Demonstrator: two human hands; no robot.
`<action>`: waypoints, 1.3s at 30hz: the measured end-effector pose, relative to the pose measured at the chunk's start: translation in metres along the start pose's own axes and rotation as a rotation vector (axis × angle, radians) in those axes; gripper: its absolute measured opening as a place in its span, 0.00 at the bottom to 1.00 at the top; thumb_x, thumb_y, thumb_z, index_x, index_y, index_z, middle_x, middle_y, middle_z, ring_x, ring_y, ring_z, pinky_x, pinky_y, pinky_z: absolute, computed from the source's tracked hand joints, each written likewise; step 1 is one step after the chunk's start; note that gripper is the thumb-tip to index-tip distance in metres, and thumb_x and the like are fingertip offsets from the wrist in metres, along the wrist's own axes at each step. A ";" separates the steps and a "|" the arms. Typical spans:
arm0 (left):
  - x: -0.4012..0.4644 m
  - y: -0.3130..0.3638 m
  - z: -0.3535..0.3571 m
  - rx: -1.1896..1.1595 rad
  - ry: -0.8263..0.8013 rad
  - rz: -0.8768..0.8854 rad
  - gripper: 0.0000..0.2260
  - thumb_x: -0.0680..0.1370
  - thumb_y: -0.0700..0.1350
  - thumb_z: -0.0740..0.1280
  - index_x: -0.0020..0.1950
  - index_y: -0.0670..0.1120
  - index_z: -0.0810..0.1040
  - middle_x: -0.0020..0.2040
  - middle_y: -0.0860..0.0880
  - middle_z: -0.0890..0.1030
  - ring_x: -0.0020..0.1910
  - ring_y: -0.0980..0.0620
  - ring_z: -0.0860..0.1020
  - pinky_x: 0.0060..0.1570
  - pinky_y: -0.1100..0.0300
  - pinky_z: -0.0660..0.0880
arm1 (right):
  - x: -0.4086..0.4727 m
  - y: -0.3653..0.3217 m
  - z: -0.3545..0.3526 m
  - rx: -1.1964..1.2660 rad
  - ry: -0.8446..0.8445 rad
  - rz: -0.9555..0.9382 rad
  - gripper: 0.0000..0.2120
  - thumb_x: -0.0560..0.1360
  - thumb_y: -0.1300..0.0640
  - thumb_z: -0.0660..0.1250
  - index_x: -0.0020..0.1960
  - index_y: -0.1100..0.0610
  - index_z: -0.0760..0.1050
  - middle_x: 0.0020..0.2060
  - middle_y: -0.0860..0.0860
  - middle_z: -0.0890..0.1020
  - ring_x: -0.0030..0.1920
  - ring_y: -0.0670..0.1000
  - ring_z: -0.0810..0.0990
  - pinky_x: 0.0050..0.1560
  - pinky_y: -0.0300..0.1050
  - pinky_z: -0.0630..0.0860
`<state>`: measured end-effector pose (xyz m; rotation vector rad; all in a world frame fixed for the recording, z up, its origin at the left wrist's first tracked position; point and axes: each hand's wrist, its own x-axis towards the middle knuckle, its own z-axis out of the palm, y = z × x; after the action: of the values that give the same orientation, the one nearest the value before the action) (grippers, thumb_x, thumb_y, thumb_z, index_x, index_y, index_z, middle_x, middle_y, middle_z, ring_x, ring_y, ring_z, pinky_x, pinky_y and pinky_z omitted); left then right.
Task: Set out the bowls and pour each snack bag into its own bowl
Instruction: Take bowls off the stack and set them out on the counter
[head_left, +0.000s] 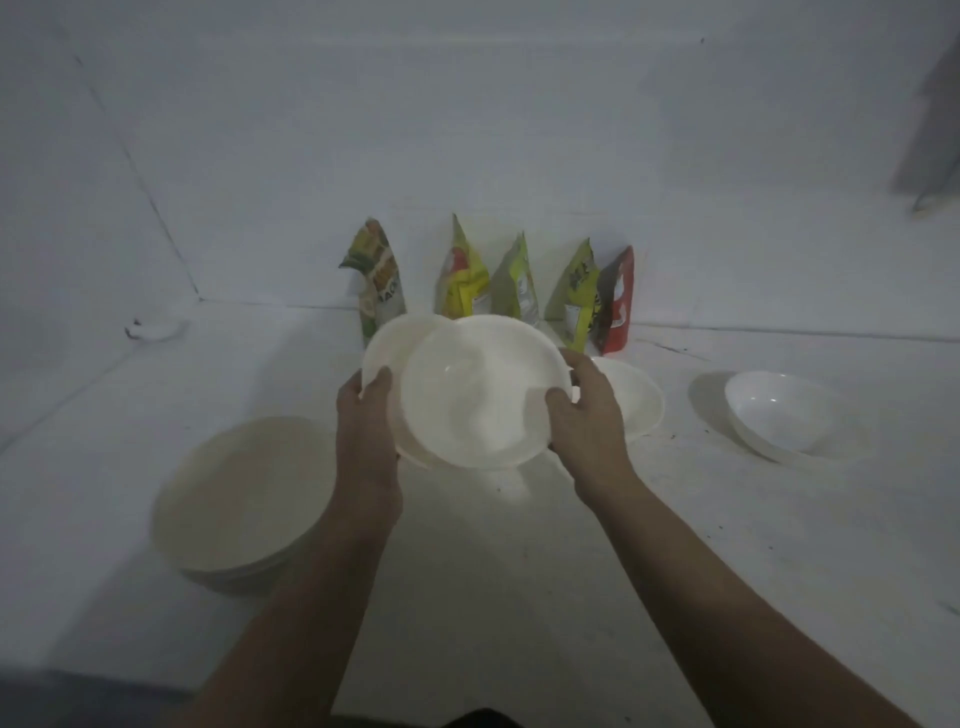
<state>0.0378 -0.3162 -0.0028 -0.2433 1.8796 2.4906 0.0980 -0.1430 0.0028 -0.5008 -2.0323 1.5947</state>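
Bowls all look like smooth white plastic or melamine, hard to say which. The far right bowl (784, 418) has a glossy shine with little light spots, and the top held bowl (475, 397) glints too. Snack bags (519, 283) look like printed foil-ish plastic film, slightly shiny and creased. The counter (571, 571) is matt white, a bit speckled.

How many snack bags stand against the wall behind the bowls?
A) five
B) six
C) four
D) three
A: five snack bags lean upright along the wall, one apart at the left, then two pairs, the last one red, behind the bowls that the left hand and right hand hold.
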 end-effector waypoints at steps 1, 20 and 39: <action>0.009 0.010 -0.010 -0.020 0.020 0.007 0.20 0.79 0.54 0.63 0.70 0.52 0.66 0.58 0.49 0.75 0.56 0.46 0.76 0.54 0.46 0.77 | 0.000 -0.006 0.010 0.077 0.011 0.028 0.19 0.77 0.62 0.59 0.65 0.45 0.70 0.53 0.46 0.75 0.50 0.51 0.77 0.38 0.45 0.82; 0.198 0.042 -0.162 0.154 0.023 -0.164 0.22 0.82 0.51 0.60 0.72 0.40 0.65 0.67 0.39 0.72 0.57 0.41 0.76 0.45 0.51 0.77 | 0.007 -0.004 0.192 0.649 0.245 0.495 0.31 0.80 0.69 0.59 0.75 0.47 0.55 0.63 0.57 0.64 0.45 0.56 0.78 0.38 0.47 0.81; 0.226 0.006 -0.190 0.425 0.025 -0.033 0.22 0.73 0.47 0.64 0.66 0.43 0.73 0.59 0.43 0.80 0.54 0.42 0.79 0.58 0.45 0.77 | 0.010 0.053 0.217 0.419 0.331 0.509 0.27 0.79 0.59 0.68 0.73 0.48 0.60 0.68 0.63 0.71 0.53 0.63 0.84 0.39 0.47 0.84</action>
<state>-0.1643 -0.5189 -0.0778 -0.2912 2.3261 2.0060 -0.0398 -0.2945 -0.0866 -1.0931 -1.3361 1.9977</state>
